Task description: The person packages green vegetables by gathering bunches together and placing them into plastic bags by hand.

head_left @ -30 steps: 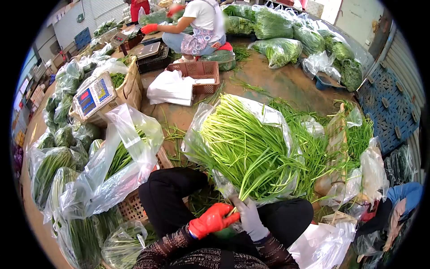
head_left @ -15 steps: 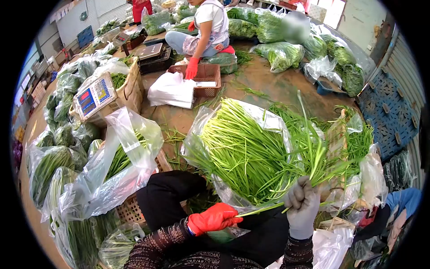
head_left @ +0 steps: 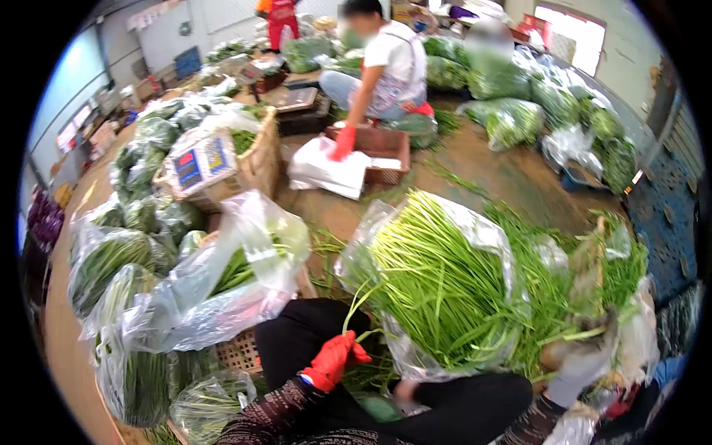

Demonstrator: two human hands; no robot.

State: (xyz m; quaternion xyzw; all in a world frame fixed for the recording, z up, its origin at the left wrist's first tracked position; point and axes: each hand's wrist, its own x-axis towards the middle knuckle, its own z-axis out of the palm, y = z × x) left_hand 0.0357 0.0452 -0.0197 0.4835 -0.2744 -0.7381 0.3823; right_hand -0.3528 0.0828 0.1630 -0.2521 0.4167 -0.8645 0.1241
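My left hand [head_left: 331, 361], in a red glove, is closed around a few thin green stalks [head_left: 356, 304] that stick up from it, above my bent knee. My right hand [head_left: 589, 360], in a grey glove, is out at the right beside loose greens [head_left: 541, 326]; it is blurred, and its fingers are hard to make out. Between the hands lies a large heap of long green stalks [head_left: 437, 282] on an open clear plastic bag [head_left: 404, 360].
Clear bags of greens [head_left: 111, 271] and a basket with a scale [head_left: 196, 167] line the left. Ahead, a person [head_left: 389, 67] in red gloves touches white bags [head_left: 326, 167] beside a brown crate [head_left: 386, 144]. Blue plastic pallet [head_left: 664, 215] at right.
My right hand has moved away to the right, apart from my left hand. The stalks in my left hand now point upward. The view has shifted, and the other person reaches to the white bags.
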